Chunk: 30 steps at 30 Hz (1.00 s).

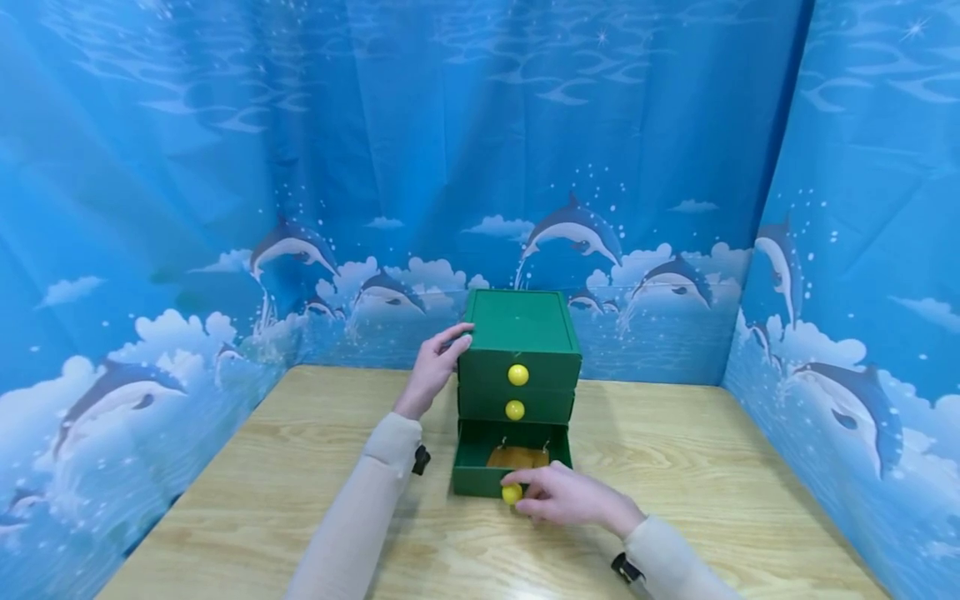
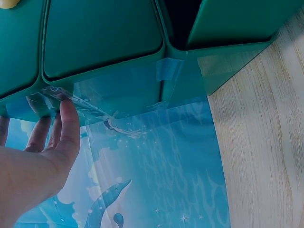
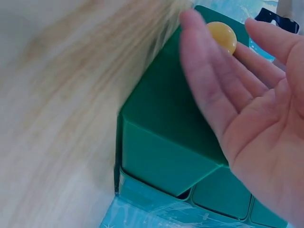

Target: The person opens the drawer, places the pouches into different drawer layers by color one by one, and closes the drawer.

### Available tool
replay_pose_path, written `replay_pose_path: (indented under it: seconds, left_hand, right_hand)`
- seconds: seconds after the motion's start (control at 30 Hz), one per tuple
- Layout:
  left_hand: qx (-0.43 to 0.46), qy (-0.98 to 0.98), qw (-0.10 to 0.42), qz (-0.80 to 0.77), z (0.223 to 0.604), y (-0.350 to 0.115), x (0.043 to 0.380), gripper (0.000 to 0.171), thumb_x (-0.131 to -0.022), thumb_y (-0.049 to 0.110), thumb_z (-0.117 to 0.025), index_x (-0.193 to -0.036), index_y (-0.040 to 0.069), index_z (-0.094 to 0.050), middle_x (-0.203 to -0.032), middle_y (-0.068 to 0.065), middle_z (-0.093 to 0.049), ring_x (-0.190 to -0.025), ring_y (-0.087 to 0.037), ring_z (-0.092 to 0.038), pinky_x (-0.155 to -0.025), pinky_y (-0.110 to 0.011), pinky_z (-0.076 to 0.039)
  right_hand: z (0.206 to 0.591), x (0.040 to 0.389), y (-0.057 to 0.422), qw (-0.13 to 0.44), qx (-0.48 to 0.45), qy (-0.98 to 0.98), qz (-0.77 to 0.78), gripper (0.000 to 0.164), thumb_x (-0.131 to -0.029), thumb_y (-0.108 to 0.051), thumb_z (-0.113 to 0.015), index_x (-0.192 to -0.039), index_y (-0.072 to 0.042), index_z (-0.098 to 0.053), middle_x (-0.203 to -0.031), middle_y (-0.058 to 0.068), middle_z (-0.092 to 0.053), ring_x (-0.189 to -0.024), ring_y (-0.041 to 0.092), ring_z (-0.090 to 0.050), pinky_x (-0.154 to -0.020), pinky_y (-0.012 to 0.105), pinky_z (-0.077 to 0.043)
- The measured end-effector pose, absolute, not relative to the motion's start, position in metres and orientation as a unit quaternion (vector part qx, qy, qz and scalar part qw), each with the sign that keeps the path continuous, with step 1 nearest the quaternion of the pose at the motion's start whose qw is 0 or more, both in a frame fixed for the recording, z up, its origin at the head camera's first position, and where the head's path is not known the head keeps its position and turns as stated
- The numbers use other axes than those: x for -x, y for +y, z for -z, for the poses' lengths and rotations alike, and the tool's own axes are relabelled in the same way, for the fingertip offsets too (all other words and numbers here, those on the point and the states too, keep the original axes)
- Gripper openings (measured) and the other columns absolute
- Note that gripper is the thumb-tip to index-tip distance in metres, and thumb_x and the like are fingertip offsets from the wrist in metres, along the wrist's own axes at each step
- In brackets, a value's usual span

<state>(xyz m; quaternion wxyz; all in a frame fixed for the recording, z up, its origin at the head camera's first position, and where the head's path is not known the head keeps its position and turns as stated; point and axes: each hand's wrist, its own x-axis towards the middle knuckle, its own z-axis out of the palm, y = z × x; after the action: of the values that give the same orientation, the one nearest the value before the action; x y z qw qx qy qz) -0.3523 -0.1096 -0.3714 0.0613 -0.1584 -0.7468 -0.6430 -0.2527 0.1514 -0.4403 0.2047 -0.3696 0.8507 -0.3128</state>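
A green drawer cabinet (image 1: 519,321) with yellow ball knobs stands on the table. Its bottom drawer (image 1: 474,481) is pulled out, and a brown item (image 1: 517,457) with silvery bits at two corners lies inside; its kind is unclear. At the cabinet's upper left side, my left hand (image 1: 437,367) rests its fingertips against the wall, also visible in the left wrist view. My right hand (image 1: 566,497) is at the bottom drawer's yellow knob (image 3: 223,37), fingers extended beside it. In the right wrist view the thumb stands apart from the knob.
The wooden table (image 1: 300,492) extends around the cabinet. Behind and at both sides hangs a blue curtain (image 1: 420,150) with dolphins printed on it. Above the pulled-out drawer, the two upper drawers with yellow knobs (image 1: 517,375) are pushed in.
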Motion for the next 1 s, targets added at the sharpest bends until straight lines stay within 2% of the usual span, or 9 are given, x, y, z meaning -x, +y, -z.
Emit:
replay_pose_path:
  seconds: [0.1, 0.17, 0.3, 0.37, 0.6, 0.73, 1.0]
  left_hand:
    - [0.158, -0.745, 0.063, 0.645, 0.371, -0.11, 0.352, 0.039, -0.099, 0.046, -0.054, -0.135, 0.032, -0.058, -0.148, 0.005, -0.047, -0.126, -0.022, -0.052, -0.091, -0.044, -0.05]
    - [0.158, -0.744, 0.062, 0.646, 0.37, -0.11, 0.352, 0.039, -0.099, 0.046, -0.054, -0.136, 0.032, -0.058, -0.148, 0.005, -0.047, -0.127, -0.023, -0.052, -0.092, -0.045, -0.05]
    - [0.159, -0.745, 0.054, 0.645, 0.37, -0.11, 0.353, 0.041, -0.099, 0.047, -0.053, -0.137, 0.032, -0.056, -0.15, 0.004, -0.045, -0.129, -0.023, -0.051, -0.094, -0.046, -0.049]
    - [0.158, -0.746, 0.048, 0.645, 0.37, -0.11, 0.353, 0.042, -0.099, 0.046, -0.053, -0.138, 0.031, -0.055, -0.151, 0.003, -0.044, -0.13, -0.024, -0.049, -0.094, -0.046, -0.049]
    - [0.156, -0.753, 0.031, 0.638, 0.367, -0.11, 0.353, 0.044, -0.103, 0.038, -0.05, -0.144, 0.023, -0.05, -0.155, -0.001, -0.039, -0.133, -0.027, -0.047, -0.093, -0.043, -0.049]
    - [0.157, -0.756, 0.032, 0.635, 0.355, -0.109, 0.338, 0.044, -0.104, 0.033, -0.049, -0.144, 0.017, -0.05, -0.154, -0.005, -0.041, -0.131, -0.028, -0.049, -0.092, -0.042, -0.049]
    - [0.159, -0.756, 0.039, 0.633, 0.347, -0.108, 0.329, 0.043, -0.104, 0.032, -0.05, -0.144, 0.016, -0.051, -0.152, -0.005, -0.043, -0.127, -0.028, -0.051, -0.089, -0.039, -0.05]
  right_hand:
    - [0.442, 0.251, 0.15, 0.197, 0.372, 0.858, 0.295, 0.041, -0.1, -0.028, -0.057, -0.139, -0.018, -0.054, -0.074, -0.008, -0.063, -0.055, 0.002, -0.048, -0.052, 0.018, -0.038]
    - [0.442, 0.25, 0.149, 0.188, 0.368, 0.863, 0.291, 0.04, -0.1, -0.026, -0.057, -0.139, -0.018, -0.055, -0.078, -0.008, -0.065, -0.055, 0.001, -0.046, -0.055, 0.018, -0.039]
    - [0.442, 0.25, 0.146, 0.155, 0.363, 0.871, 0.292, 0.034, -0.099, -0.02, -0.058, -0.132, -0.017, -0.061, -0.099, -0.006, -0.073, -0.069, -0.002, -0.057, -0.065, 0.019, -0.049]
    - [0.442, 0.251, 0.145, 0.142, 0.362, 0.873, 0.293, 0.031, -0.099, -0.018, -0.059, -0.129, -0.016, -0.064, -0.101, -0.004, -0.074, -0.073, -0.002, -0.059, -0.068, 0.02, -0.05]
    - [0.444, 0.253, 0.143, 0.13, 0.345, 0.878, 0.306, 0.028, -0.098, -0.019, -0.061, -0.124, -0.016, -0.067, -0.088, -0.002, -0.074, -0.063, 0.003, -0.06, -0.057, 0.02, -0.048]
    - [0.445, 0.253, 0.144, 0.131, 0.335, 0.879, 0.313, 0.027, -0.097, -0.019, -0.061, -0.124, -0.016, -0.068, -0.084, -0.004, -0.074, -0.061, 0.004, -0.06, -0.055, 0.021, -0.047]
    - [0.447, 0.256, 0.142, 0.126, 0.32, 0.881, 0.324, 0.027, -0.097, -0.018, -0.062, -0.123, -0.015, -0.068, -0.076, -0.003, -0.071, -0.052, 0.003, -0.051, -0.047, 0.02, -0.037]
